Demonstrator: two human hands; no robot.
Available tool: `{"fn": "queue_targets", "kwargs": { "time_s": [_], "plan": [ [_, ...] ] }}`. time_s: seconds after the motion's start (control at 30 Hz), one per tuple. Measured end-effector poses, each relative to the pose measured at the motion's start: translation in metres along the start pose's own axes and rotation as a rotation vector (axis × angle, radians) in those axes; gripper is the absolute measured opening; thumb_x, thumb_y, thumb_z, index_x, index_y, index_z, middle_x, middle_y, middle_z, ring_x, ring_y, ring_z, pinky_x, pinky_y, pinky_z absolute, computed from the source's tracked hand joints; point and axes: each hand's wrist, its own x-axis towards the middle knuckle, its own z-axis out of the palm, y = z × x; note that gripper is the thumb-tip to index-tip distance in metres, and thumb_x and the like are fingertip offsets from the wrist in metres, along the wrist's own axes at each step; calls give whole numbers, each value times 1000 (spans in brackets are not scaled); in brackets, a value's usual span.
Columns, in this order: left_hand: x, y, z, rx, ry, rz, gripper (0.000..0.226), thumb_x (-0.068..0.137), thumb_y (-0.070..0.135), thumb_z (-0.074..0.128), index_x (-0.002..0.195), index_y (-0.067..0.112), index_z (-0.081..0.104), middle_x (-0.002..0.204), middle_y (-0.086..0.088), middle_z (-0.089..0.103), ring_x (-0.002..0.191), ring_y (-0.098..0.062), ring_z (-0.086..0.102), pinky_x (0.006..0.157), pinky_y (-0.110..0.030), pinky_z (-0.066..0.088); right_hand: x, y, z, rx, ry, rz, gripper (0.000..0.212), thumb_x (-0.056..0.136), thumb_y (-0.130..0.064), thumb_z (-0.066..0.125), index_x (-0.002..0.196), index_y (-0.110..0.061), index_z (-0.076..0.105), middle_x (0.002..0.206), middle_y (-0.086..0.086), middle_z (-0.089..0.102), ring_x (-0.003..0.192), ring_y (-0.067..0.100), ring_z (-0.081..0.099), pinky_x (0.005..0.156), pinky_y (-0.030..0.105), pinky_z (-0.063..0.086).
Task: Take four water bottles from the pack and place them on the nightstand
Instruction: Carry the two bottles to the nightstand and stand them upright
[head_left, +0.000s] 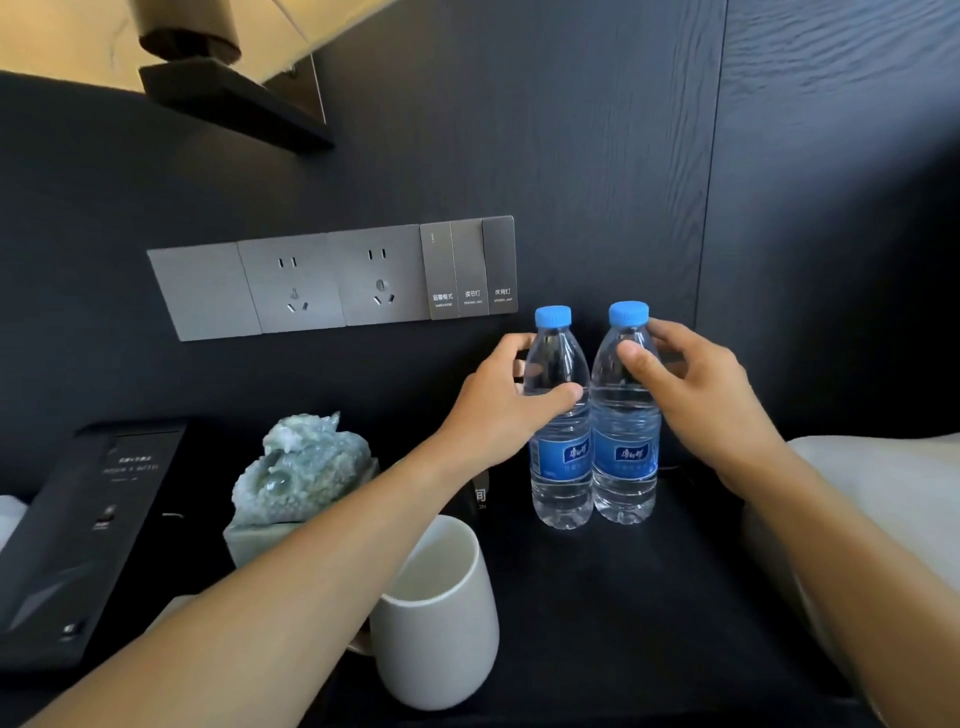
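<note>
Two clear water bottles with blue caps and blue labels stand upright side by side, touching, near the back of the black nightstand (623, 613). My left hand (498, 410) is wrapped around the upper body of the left bottle (560, 467). My right hand (696, 395) grips the shoulder of the right bottle (625, 467), thumb on its front. The pack is not in view.
A white cup (441, 618) stands at the front under my left forearm. A pale green carved stone (306, 467) and a black box (78, 540) sit to the left. Sockets and switches (337, 278) are on the dark wall. White bedding (883, 499) lies right.
</note>
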Motion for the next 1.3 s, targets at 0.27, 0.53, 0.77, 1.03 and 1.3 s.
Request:
{"fn": "queue_targets", "kwargs": {
  "time_s": [0.27,0.53,0.77,1.03,1.3],
  "plan": [
    [0,10,-2,86,-87,-4,61,81,36,83,131,24,49,115,7,66,102,-8,66,76,-20,55,0,7,-5,11,-18,7,52,95,-44,63,143,-28,55,125,-5,71,113,14,68,102,45,54],
    [12,0,-6,51,-159,-25,72,76,19,86,138,31,51,115,6,73,112,-19,70,94,-47,61,2,12,-9,-5,-131,28,73,83,-31,80,147,-34,46,118,-6,70,108,15,69,98,46,57],
    [10,5,-3,62,-178,0,75,78,27,85,140,32,44,125,8,67,113,-13,67,93,-41,61,0,10,-7,8,-125,15,73,82,-34,81,146,-34,47,111,-9,69,104,13,69,92,39,59],
    [9,4,-3,20,-163,-37,78,80,22,86,144,31,44,107,15,62,115,-19,66,95,-46,60,0,8,-5,21,-95,30,70,78,-40,82,138,-31,47,99,-11,64,91,7,65,77,29,56],
    [6,1,-5,4,-143,-63,78,79,25,86,141,36,40,102,11,60,104,-18,68,89,-43,63,1,13,-15,122,-180,55,62,86,-20,78,140,-35,52,104,-5,67,89,11,72,63,21,58]
  ]
}}
